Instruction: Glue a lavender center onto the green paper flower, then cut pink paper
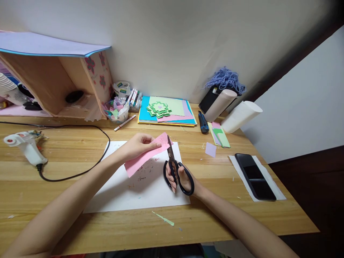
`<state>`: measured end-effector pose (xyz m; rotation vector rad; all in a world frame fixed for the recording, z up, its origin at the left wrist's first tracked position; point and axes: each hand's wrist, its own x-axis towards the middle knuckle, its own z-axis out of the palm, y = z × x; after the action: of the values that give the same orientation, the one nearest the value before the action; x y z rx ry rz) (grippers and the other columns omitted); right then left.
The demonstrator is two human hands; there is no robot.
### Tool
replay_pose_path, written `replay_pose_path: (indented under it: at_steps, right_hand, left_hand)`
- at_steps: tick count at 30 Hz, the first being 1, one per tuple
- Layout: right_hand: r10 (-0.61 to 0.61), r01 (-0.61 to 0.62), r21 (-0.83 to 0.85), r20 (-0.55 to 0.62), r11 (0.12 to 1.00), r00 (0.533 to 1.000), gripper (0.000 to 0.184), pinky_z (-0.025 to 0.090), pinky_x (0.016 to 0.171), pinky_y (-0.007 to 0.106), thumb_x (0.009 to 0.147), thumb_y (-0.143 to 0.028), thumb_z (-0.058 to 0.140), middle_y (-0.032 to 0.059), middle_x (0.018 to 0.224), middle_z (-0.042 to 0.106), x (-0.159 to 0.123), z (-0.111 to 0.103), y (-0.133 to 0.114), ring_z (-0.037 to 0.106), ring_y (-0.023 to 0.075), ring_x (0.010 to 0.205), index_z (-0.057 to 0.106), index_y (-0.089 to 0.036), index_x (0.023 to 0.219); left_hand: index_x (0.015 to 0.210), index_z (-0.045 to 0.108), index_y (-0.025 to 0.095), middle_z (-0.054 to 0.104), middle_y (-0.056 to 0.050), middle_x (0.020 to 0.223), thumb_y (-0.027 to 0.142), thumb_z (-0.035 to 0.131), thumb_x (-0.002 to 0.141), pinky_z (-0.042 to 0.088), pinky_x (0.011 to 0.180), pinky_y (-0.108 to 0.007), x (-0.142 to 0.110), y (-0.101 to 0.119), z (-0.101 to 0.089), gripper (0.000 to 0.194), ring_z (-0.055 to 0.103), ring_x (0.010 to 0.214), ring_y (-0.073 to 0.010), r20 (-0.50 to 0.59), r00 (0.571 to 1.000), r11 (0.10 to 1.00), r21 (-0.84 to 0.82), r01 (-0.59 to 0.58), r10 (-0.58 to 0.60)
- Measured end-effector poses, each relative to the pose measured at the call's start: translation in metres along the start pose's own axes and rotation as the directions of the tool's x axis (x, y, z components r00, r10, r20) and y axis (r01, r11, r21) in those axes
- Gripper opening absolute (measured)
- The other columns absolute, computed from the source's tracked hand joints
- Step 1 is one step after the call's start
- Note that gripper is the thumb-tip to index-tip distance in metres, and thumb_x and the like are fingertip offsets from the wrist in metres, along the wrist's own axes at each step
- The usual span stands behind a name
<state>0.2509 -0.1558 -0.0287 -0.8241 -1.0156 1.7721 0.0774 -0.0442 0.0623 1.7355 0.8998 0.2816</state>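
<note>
Between the thumb and fingers of my left hand (143,145) is a strip of pink paper (139,163), tilted up toward the right. Faint drawn lines show near its upper right end. My right hand (180,175) is closed round the black handles of a pair of scissors (171,156), thumb in one loop and fingers in the other. The blades point up and meet the right end of the pink paper; their exact gap is hard to make out. Below both hands lies a white sheet (118,195) with pen marks.
A glue gun (27,145) with a black cord lies left. Behind stand an open box (99,75), markers (133,96) and stacked coloured paper (145,111) bearing a green paper flower (159,109). To the right are a utility knife (203,123), paper rolls (238,118) and a phone (255,176).
</note>
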Motion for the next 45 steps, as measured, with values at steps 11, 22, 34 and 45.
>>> replay_pose_path:
  at_steps: [11, 22, 34, 45]
  right_hand:
    - [0.028, -0.029, -0.139, -0.004, 0.99, 1.0, 0.062, 0.038, 0.033, 0.016, 0.058, -0.076, 0.049, -0.0072, 0.054, 0.039, -0.003, 0.005, -0.007, 0.036, 0.0031, 0.036, 0.044, -0.017, 0.076]
    - [0.114, -0.095, -0.208, 0.078, 0.974, 0.99, 0.064, 0.037, 0.034, 0.016, 0.056, -0.077, 0.048, -0.0066, 0.055, 0.039, -0.007, 0.006, -0.015, 0.035, 0.0033, 0.039, 0.042, -0.017, 0.076]
    - [0.156, -0.116, -0.245, 0.15, 0.962, 0.976, 0.062, 0.036, 0.031, 0.015, 0.06, -0.077, 0.044, -0.0073, 0.056, 0.038, -0.008, -0.004, -0.009, 0.034, 0.0018, 0.034, 0.041, -0.017, 0.076]
    - [0.173, -0.142, -0.204, 0.142, 0.968, 0.975, 0.066, 0.035, 0.032, 0.015, 0.057, -0.08, 0.041, -0.0071, 0.055, 0.038, -0.008, -0.001, -0.009, 0.035, 0.0026, 0.036, 0.042, -0.017, 0.076]
  left_hand:
    - [0.063, 0.053, 0.015, 0.045, 0.002, 0.057, 0.051, 0.055, 0.071, 0.024, 0.043, -0.02, -0.001, 0.0, -0.018, 0.037, 0.038, 0.048, -0.0076, 0.026, 0.999, 0.993, 0.115, -0.021, 0.019]
    - [0.065, 0.057, 0.015, 0.048, 0.001, 0.058, 0.053, 0.056, 0.069, 0.022, 0.042, -0.02, -0.01, 0.005, -0.034, 0.038, 0.04, 0.049, -0.0081, 0.05, 0.998, 0.981, 0.193, 0.023, -0.034]
    - [0.058, 0.059, 0.015, 0.045, 0.003, 0.052, 0.046, 0.064, 0.063, 0.021, 0.041, -0.021, -0.008, 0.002, -0.042, 0.032, 0.037, 0.045, -0.007, 0.07, 0.997, 0.984, 0.174, 0.024, -0.036]
    - [0.063, 0.063, 0.015, 0.05, 0.002, 0.054, 0.051, 0.061, 0.065, 0.024, 0.043, -0.021, -0.007, 0.001, -0.041, 0.036, 0.04, 0.047, -0.008, 0.082, 0.996, 0.979, 0.205, 0.004, -0.021]
